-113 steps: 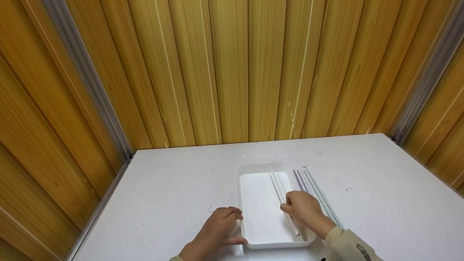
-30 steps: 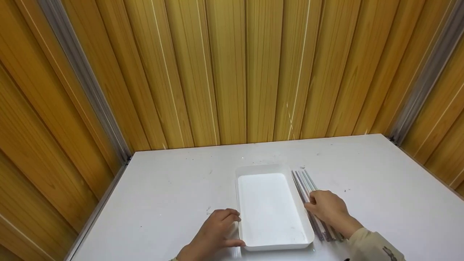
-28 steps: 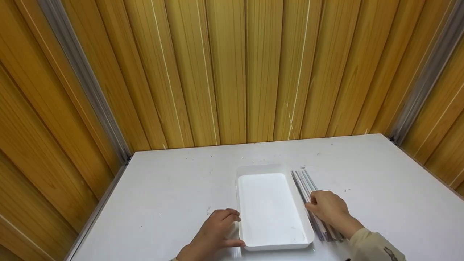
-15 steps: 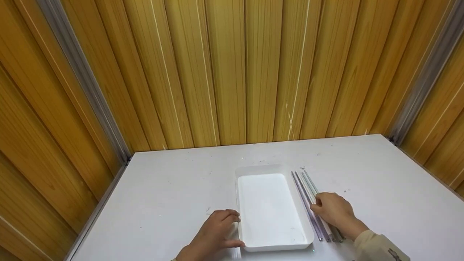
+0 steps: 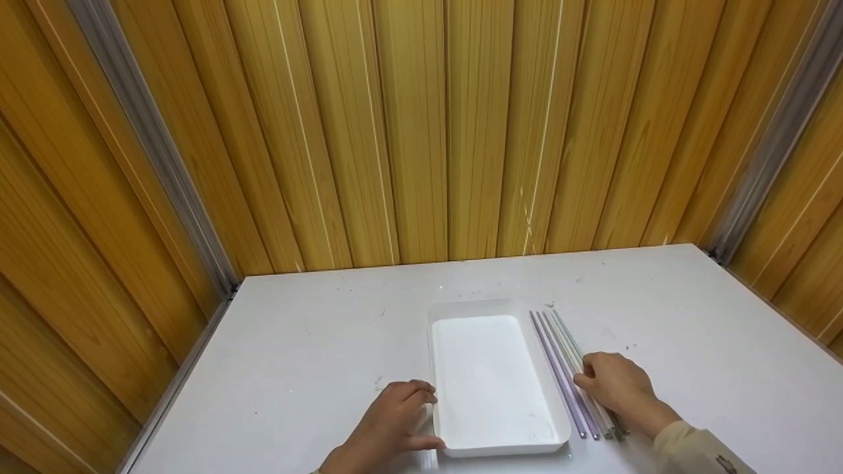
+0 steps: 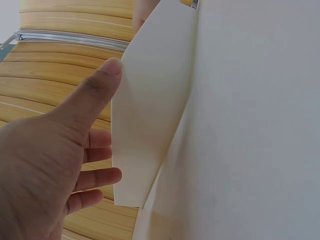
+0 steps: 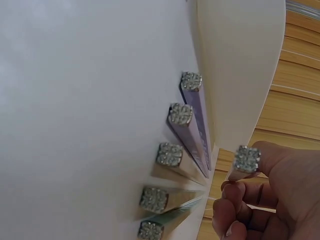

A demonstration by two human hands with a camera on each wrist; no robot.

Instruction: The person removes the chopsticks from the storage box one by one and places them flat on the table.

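Note:
A white rectangular tray [image 5: 487, 375] lies on the white table [image 5: 316, 342], nothing inside it. My left hand [image 5: 388, 428] holds its near left corner: the thumb [image 6: 100, 85] lies against the tray wall [image 6: 150, 125] and the fingers curl beside it. Several pale, slender chopsticks [image 5: 560, 342] lie side by side just right of the tray. My right hand [image 5: 612, 388] rests over their near half. In the right wrist view it pinches one chopstick [image 7: 247, 158] between thumb and fingers, raised above the others [image 7: 180, 114], whose patterned square ends face the camera.
Yellow wood-panelled walls [image 5: 421, 131] close in the table on the left, back and right, with metal corner strips [image 5: 151, 145]. White tabletop [image 7: 75, 100] stretches to either side of the tray and chopsticks.
Earlier my right hand was over two chopsticks in the tray; those are out now. The hand has moved to the row on the right and slid slightly right. The left hand stayed.

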